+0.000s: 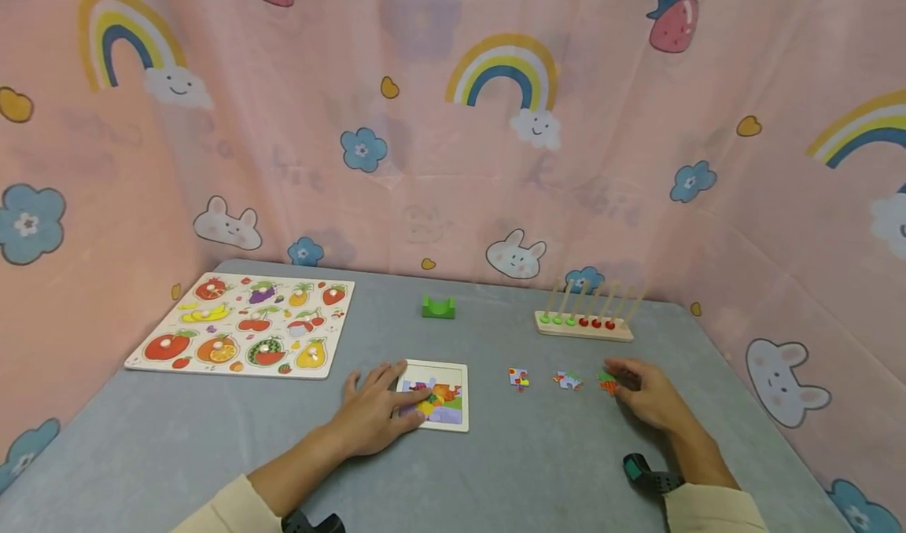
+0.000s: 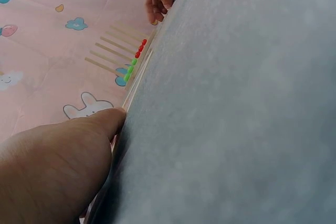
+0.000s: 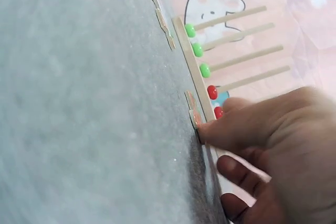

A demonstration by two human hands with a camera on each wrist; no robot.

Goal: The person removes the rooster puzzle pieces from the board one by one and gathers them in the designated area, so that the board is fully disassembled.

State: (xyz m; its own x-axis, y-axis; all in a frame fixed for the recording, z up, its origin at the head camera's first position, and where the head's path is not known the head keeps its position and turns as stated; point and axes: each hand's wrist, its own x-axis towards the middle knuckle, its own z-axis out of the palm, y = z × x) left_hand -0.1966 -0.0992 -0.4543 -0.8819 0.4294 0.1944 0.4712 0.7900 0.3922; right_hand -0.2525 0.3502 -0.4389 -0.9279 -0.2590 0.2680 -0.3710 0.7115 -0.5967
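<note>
My left hand (image 1: 371,413) lies spread over the left side of a small wooden jigsaw tray (image 1: 460,431), its fingers on the partly filled picture. Part of the tray is hidden beneath those fingers. Over to the right, my right hand (image 1: 653,395) pinches the right edge of an orange and green jigsaw piece (image 1: 607,384) between thumb and index finger. In the right wrist view the thumb meets the edge of this piece (image 3: 193,109), which lies at the tabletop. Two more jigsaw pieces, one yellow and red (image 1: 519,377) and one bluish (image 1: 568,380), lie between tray and right hand.
A fruit peg board (image 1: 233,366) covers the table's back left. A green notched block (image 1: 439,308) stands at the back middle. Behind the right hand is a wooden rack (image 1: 583,328) with upright sticks and green and red beads. A pink patterned curtain (image 1: 425,195) hangs behind.
</note>
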